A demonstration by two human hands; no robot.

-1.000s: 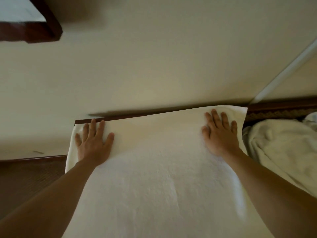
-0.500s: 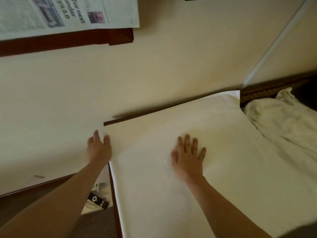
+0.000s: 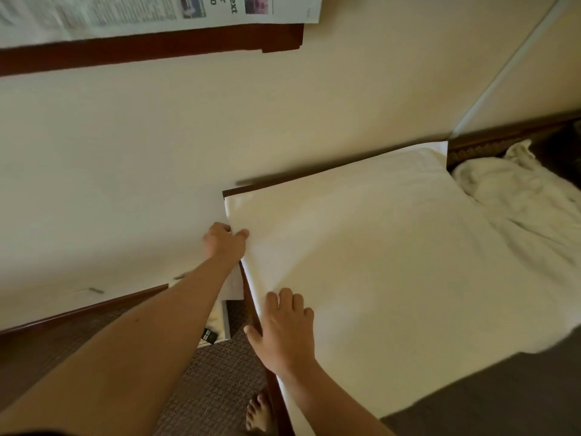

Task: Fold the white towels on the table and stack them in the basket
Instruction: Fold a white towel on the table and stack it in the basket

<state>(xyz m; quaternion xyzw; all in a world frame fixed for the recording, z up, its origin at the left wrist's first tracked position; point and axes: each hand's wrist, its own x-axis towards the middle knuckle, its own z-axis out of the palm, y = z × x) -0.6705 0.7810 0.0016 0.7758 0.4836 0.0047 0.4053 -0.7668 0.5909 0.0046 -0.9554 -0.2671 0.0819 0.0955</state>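
A large white towel (image 3: 377,262) lies spread flat over the dark wooden table (image 3: 487,398). My left hand (image 3: 224,242) pinches the towel's left edge near the table's far left corner. My right hand (image 3: 284,332) rests on the same left edge closer to me, fingers spread and curling over the table's side. A second, crumpled white towel (image 3: 515,196) lies at the table's far right. No basket is in view.
A cream wall (image 3: 188,127) rises right behind the table. A newspaper (image 3: 151,14) hangs over a dark wooden ledge at the top left. Brown carpet (image 3: 217,379), some papers and my bare foot (image 3: 257,413) are below the table's left side.
My view has swung left. The right hand slid from the towel's middle to its left edge, near me. The left hand went from flat beside the corner to pinching the edge.
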